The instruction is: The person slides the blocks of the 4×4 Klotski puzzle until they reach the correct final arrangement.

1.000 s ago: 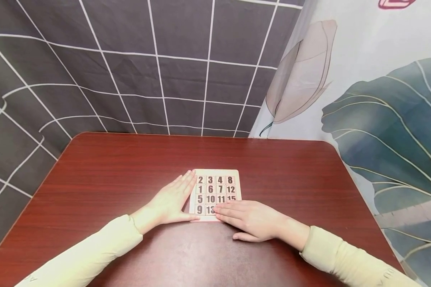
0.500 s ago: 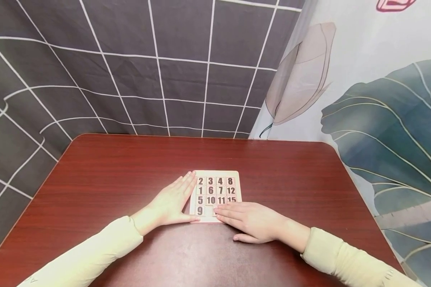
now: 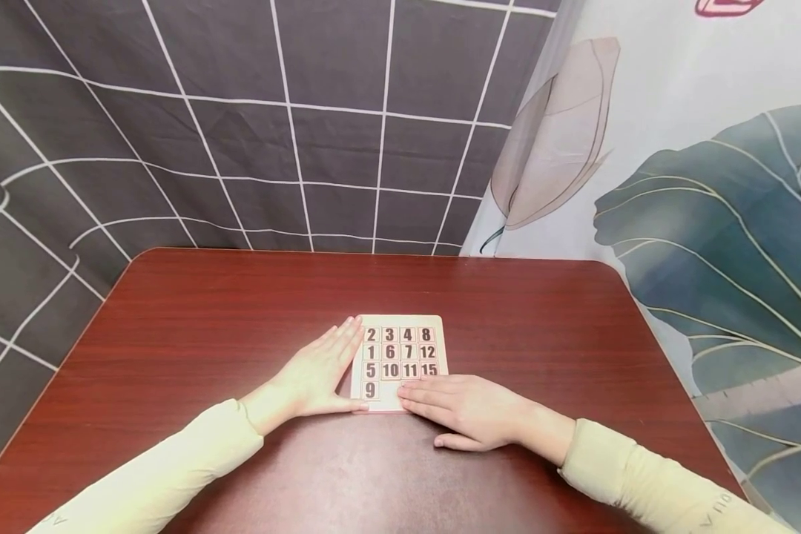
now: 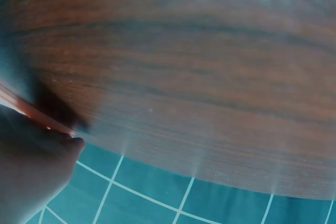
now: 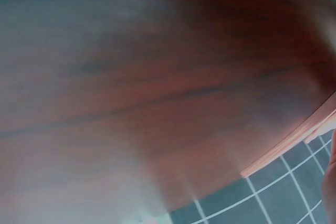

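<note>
Tiles bearing black numbers sit in a pale square puzzle board that lies flat near the middle of a reddish-brown counter, between a person's two hands. From the far row to the near one they read 2, 3, 4, 8; then 1, 6, 7, 12; then 5, 10, 11, 15; and in the nearest row 9, a bare space beside it, and the remainder covered by the right hand. That hand's fingers are straight and close together, palm down over the board's near right corner, with the thumb held apart off the board. The left hand lies along the board's left side, its fingers straight, their tips at the far left corner, the thumb spread away to touch the near left corner. Pale yellow sleeves cover both forearms. Behind the counter hangs a dark grey curtain with a white grid, and to its right a white curtain printed with large leaves. Both wrist views are dim, mostly showing wood grain.
</note>
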`<state>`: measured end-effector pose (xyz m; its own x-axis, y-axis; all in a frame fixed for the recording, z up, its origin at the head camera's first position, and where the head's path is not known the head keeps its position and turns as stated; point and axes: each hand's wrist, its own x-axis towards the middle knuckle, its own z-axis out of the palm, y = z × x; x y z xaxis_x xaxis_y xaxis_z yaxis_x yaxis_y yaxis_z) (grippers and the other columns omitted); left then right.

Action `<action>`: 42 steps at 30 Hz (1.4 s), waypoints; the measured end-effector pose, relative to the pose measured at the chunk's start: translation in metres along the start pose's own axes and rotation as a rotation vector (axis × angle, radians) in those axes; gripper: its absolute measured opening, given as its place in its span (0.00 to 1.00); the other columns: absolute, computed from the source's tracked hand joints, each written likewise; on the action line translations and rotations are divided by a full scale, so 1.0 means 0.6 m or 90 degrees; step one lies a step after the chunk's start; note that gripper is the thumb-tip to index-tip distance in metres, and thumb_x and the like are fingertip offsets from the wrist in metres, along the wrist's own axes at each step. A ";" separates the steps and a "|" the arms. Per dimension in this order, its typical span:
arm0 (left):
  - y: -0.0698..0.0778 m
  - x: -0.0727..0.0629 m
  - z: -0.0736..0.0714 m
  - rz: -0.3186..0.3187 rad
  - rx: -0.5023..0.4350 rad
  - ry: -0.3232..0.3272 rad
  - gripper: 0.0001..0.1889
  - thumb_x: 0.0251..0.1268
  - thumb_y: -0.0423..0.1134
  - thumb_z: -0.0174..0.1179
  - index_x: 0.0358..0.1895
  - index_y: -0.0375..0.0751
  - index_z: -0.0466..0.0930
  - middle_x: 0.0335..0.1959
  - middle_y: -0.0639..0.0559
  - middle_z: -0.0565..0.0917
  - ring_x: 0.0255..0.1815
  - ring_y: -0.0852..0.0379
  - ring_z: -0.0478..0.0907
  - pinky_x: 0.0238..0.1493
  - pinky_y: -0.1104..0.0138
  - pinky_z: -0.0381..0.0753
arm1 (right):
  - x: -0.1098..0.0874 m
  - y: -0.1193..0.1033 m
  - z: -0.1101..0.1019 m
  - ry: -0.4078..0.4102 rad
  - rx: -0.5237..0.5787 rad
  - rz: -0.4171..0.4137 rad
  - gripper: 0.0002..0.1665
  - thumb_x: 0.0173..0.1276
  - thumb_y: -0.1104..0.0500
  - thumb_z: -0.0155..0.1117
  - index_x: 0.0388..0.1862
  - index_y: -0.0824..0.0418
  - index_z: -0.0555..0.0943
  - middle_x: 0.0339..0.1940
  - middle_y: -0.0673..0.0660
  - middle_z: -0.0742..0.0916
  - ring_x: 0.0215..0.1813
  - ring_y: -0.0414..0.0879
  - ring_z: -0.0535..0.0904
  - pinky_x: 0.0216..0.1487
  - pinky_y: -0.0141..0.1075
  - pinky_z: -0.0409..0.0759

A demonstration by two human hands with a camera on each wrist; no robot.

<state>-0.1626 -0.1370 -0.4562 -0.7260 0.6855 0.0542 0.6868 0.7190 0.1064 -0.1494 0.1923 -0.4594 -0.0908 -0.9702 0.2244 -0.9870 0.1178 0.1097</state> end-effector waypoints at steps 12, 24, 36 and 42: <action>0.006 0.004 0.006 0.000 -0.005 -0.003 0.62 0.61 0.74 0.64 0.81 0.24 0.57 0.84 0.29 0.59 0.86 0.36 0.59 0.85 0.48 0.65 | 0.060 0.010 0.014 -0.030 -0.012 -0.016 0.41 0.79 0.40 0.60 0.79 0.63 0.72 0.79 0.56 0.78 0.80 0.48 0.74 0.82 0.39 0.72; 0.007 0.005 0.003 -0.010 0.004 -0.008 0.62 0.61 0.74 0.64 0.82 0.25 0.56 0.85 0.30 0.58 0.87 0.37 0.58 0.85 0.49 0.64 | 0.058 0.016 -0.005 -0.041 -0.016 -0.018 0.38 0.79 0.41 0.61 0.77 0.63 0.75 0.78 0.57 0.80 0.79 0.48 0.76 0.80 0.40 0.74; 0.008 0.005 -0.003 -0.010 0.015 -0.002 0.62 0.61 0.73 0.65 0.81 0.24 0.57 0.85 0.30 0.59 0.87 0.37 0.58 0.85 0.50 0.64 | 0.026 0.023 -0.009 -0.020 -0.018 -0.017 0.38 0.77 0.41 0.64 0.76 0.63 0.75 0.77 0.58 0.80 0.78 0.48 0.77 0.78 0.40 0.76; 0.006 0.005 -0.003 -0.014 0.012 -0.008 0.61 0.61 0.73 0.65 0.82 0.25 0.57 0.85 0.31 0.58 0.87 0.38 0.57 0.86 0.50 0.64 | 0.031 0.028 -0.003 -0.007 -0.013 -0.025 0.39 0.77 0.41 0.64 0.76 0.64 0.75 0.77 0.59 0.80 0.78 0.49 0.77 0.78 0.42 0.77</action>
<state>-0.1625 -0.1326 -0.4540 -0.7403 0.6711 0.0393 0.6715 0.7357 0.0881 -0.1671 0.1768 -0.4515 -0.0531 -0.9765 0.2087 -0.9869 0.0832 0.1382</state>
